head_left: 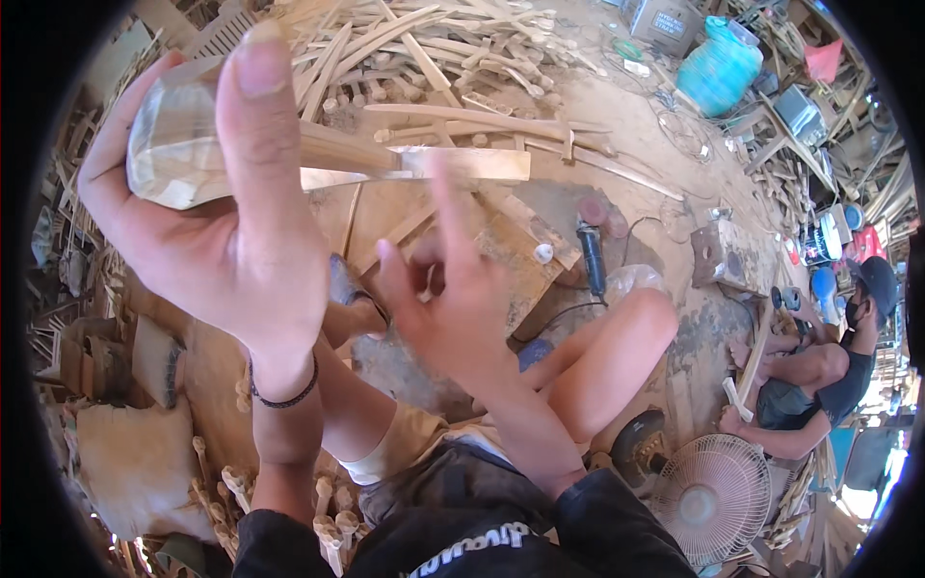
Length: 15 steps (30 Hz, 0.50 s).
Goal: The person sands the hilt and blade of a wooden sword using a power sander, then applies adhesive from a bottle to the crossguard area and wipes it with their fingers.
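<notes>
My left hand is raised close at the upper left, wrapped round the thick, faceted end of a carved wooden piece. From this end a narrower wooden shaft runs to the right, finishing in a pale, flat, squared tip. Just below the shaft is my right hand, slightly blurred, its index finger pointing up in front of the wood. Its thumb stands apart and the other fingers are curled. Whether the fingertip touches the wood I cannot tell.
A heap of long wooden pieces lies ahead. A dark angle grinder with its cord rests beside a wooden board. A fan stands at lower right, near another seated person holding a wooden piece. A turquoise bag sits at the far right.
</notes>
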Motion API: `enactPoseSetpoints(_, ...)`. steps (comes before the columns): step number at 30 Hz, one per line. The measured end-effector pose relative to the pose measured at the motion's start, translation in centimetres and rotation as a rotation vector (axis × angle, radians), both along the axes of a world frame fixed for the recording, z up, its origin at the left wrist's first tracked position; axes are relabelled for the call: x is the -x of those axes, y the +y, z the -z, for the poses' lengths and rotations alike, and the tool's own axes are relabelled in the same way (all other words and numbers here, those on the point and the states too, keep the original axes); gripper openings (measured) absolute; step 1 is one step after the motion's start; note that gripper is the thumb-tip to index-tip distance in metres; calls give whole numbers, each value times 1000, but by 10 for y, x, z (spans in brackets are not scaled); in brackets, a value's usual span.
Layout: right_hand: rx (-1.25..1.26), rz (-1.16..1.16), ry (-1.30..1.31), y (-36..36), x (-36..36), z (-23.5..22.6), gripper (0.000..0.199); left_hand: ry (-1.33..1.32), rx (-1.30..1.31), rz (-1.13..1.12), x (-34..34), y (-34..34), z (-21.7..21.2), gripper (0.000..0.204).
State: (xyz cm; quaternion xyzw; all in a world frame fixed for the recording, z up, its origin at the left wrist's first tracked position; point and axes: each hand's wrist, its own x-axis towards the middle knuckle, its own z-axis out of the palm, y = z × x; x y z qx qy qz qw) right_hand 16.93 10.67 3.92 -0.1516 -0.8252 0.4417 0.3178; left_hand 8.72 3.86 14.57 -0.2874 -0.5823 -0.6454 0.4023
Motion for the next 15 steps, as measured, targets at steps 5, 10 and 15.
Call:
enactPoseSetpoints(5,-97,-205,6,9,-8,20,65,85,-85,-5,16,-3,3,41)
enactPoseSetpoints(10,493,188,-71,70,-58,128,25,67,-265,-21,45,-24,14,23)
enactPoseSetpoints(15,277,751,-446,160,-68,286,38,-84,-207,528,43,-57,20,22)
